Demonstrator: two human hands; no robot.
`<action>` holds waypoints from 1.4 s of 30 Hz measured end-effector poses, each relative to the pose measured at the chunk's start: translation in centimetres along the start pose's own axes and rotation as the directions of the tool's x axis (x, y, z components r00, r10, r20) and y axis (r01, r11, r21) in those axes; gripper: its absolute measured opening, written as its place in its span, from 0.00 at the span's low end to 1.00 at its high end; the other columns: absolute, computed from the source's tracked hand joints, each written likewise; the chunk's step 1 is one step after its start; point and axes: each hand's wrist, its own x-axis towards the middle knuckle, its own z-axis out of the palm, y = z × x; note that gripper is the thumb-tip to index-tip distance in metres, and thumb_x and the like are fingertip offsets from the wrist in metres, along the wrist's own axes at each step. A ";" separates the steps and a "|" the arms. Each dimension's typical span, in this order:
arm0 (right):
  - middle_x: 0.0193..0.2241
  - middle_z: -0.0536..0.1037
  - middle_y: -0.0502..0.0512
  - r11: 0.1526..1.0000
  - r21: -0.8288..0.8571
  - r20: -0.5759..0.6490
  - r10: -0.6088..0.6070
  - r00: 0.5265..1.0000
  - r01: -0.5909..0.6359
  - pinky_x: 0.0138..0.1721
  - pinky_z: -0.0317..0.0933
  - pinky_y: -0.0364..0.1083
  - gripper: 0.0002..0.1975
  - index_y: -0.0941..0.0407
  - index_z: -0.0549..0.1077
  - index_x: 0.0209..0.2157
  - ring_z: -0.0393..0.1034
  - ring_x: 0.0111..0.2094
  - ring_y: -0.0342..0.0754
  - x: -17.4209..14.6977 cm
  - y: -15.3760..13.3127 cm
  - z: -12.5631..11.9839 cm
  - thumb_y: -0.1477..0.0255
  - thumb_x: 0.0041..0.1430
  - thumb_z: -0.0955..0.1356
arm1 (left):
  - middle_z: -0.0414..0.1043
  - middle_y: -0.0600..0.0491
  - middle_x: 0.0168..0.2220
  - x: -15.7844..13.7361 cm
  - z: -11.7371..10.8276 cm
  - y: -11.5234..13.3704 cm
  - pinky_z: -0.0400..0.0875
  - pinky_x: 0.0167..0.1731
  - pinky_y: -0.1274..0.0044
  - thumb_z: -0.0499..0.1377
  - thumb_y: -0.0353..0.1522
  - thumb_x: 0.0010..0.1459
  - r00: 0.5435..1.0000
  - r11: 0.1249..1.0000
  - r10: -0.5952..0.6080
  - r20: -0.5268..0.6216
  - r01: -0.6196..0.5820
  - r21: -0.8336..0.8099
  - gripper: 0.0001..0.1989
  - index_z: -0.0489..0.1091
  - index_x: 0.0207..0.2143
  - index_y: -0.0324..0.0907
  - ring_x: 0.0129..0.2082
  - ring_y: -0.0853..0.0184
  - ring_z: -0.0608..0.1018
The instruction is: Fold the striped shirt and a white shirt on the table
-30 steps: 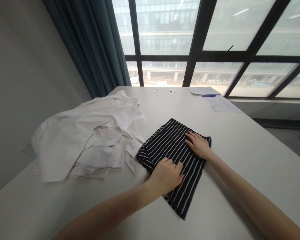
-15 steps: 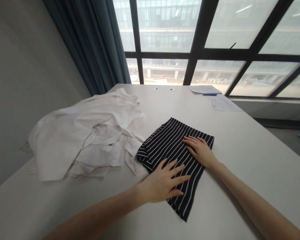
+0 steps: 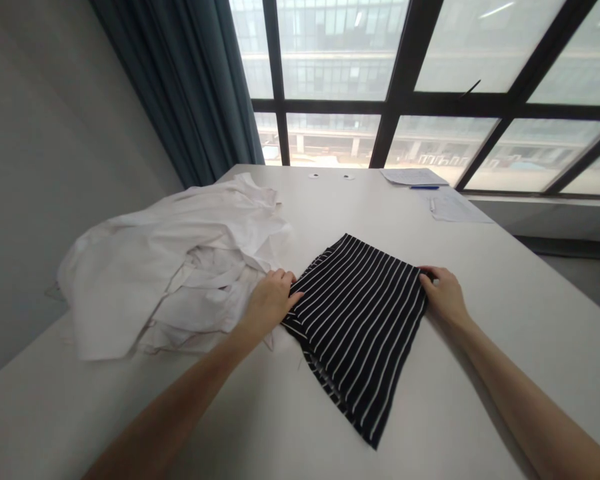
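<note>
A black cloth with white stripes point(image 3: 357, 320), folded in layers, lies on the white table point(image 3: 485, 373) in front of me. My left hand point(image 3: 270, 300) pinches its left edge between thumb and fingers, close beside the white garments. At the upper right corner of the cloth, my right hand point(image 3: 443, 290) has its thumb and fingers closed on the fabric. The lower end tapers to a point toward me, and a second layer shows along its left side. Whether the cloth is a whole garment I cannot tell.
A heap of white garments point(image 3: 145, 260) covers the table's left side. Papers point(image 3: 414, 177), a blue pen point(image 3: 424, 188) and a thin clear sheet point(image 3: 457, 207) lie at the far right. Two small white ovals point(image 3: 349, 177) sit near the back edge. A dark curtain point(image 3: 190, 87) hangs behind.
Both hands were spread flat on the striped cloth. The left has moved up and left to its left edge, the right outward to its corner, and both have closed on fabric.
</note>
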 end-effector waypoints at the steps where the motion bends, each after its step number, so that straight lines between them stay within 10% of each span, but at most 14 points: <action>1: 0.37 0.78 0.62 1.000 0.024 0.018 0.003 1.000 -0.004 0.49 0.61 0.59 0.16 0.56 0.77 0.36 0.69 0.43 0.59 0.1 0.2 0.0 0.63 0.52 0.63 | 0.73 0.49 0.37 0.0 0.0 -0.1 0.68 0.40 0.72 0.61 0.36 0.60 1.000 1.000 0.004 0.012 -0.004 -0.011 0.09 0.70 0.39 0.39 0.39 0.61 0.75; 12: 0.32 0.79 0.56 0.972 0.223 0.030 0.064 0.998 -0.069 0.42 0.64 0.52 0.16 0.55 0.75 0.37 0.73 0.35 0.54 0.0 -0.7 -0.8 0.59 0.55 0.65 | 0.74 0.51 0.29 0.7 -0.5 -1.5 0.64 0.30 0.74 0.54 0.35 0.65 0.991 0.991 -0.136 0.014 0.136 -0.004 0.12 0.70 0.30 0.41 0.30 0.62 0.76; 21: 0.34 0.81 0.57 0.995 0.095 0.036 -0.028 0.999 0.025 0.41 0.64 0.52 0.18 0.54 0.77 0.37 0.73 0.36 0.55 -0.2 -0.2 0.0 0.57 0.57 0.62 | 0.71 0.45 0.42 -0.2 -0.9 1.4 0.69 0.44 0.69 0.56 0.25 0.61 0.977 0.993 0.118 -0.179 -0.118 0.011 0.08 0.71 0.43 0.37 0.43 0.59 0.73; 25: 0.33 0.81 0.56 0.997 0.073 0.035 -0.040 0.999 0.037 0.40 0.65 0.52 0.18 0.54 0.77 0.36 0.74 0.35 0.54 -0.3 -0.3 0.0 0.58 0.57 0.62 | 0.72 0.48 0.48 -3.0 -0.4 6.6 0.65 0.55 0.71 0.54 0.30 0.65 0.805 0.774 0.569 -0.168 -0.593 -0.220 0.10 0.70 0.47 0.39 0.51 0.63 0.72; 28: 0.33 0.81 0.57 0.998 0.061 0.020 -0.026 0.999 0.025 0.40 0.65 0.52 0.19 0.54 0.77 0.36 0.74 0.35 0.55 -0.3 -0.2 0.0 0.57 0.57 0.62 | 0.66 0.47 0.59 -5.2 0.5 8.7 0.58 0.60 0.63 0.57 0.42 0.63 0.704 0.656 0.708 -0.052 -0.683 -0.321 0.23 0.63 0.57 0.44 0.62 0.58 0.64; 37: 0.39 0.80 0.63 0.981 -0.037 -0.122 -0.194 0.973 0.191 0.48 0.62 0.58 0.19 0.57 0.78 0.40 0.71 0.43 0.58 -0.7 -1.8 -1.0 0.62 0.60 0.61 | 0.71 0.52 0.57 -5.0 1.7 8.2 0.56 0.61 0.66 0.46 0.34 0.70 0.759 0.686 0.651 -0.017 -0.598 -0.415 0.16 0.66 0.56 0.45 0.60 0.66 0.67; 42: 0.46 0.79 0.55 0.864 -0.003 0.190 -0.493 0.849 0.503 0.54 0.57 0.59 0.16 0.50 0.77 0.46 0.69 0.51 0.55 -2.8 -5.5 -1.0 0.67 0.64 0.60 | 0.71 0.50 0.55 -4.8 3.0 8.2 0.58 0.60 0.64 0.55 0.31 0.66 0.778 0.711 0.627 -0.040 -0.593 -0.378 0.15 0.67 0.55 0.46 0.57 0.64 0.71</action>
